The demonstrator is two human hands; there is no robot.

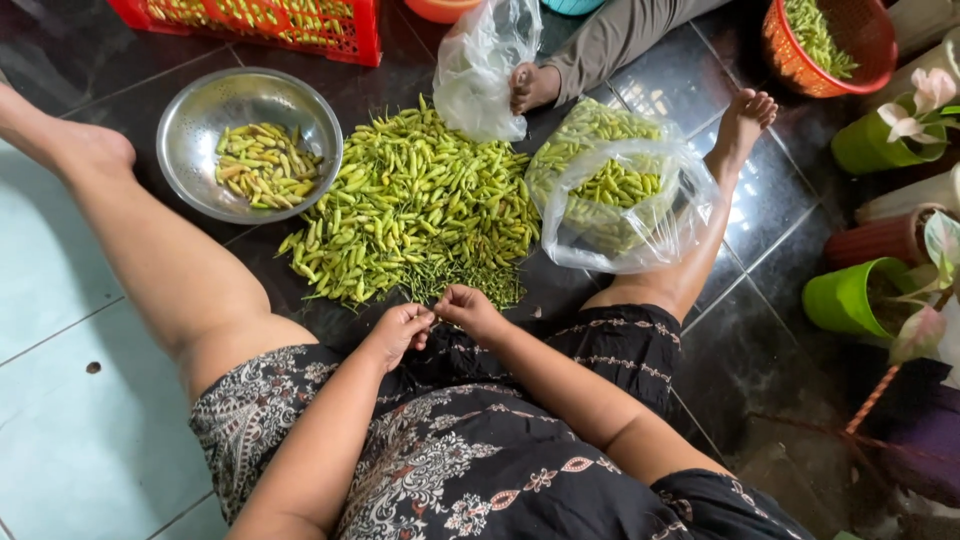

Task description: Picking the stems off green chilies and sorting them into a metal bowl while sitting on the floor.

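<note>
Fingers of my left hand [398,333] and right hand [468,308] look pinched together on one chili, hard to see. I'd keep the grip near the stem, close to the chili pile [415,205].

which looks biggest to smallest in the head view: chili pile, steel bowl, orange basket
1. chili pile
2. steel bowl
3. orange basket, though the frame cuts it off and it sits farther away, so its rank is unsure.

Left hand [398,334] and right hand [468,309] meet fingertip to fingertip, pinching something small, just before a heap of green chilli peppers [415,205]; beyond-left sits a round steel bowl [185,115], beyond-right a clear plastic bag [640,235].
</note>
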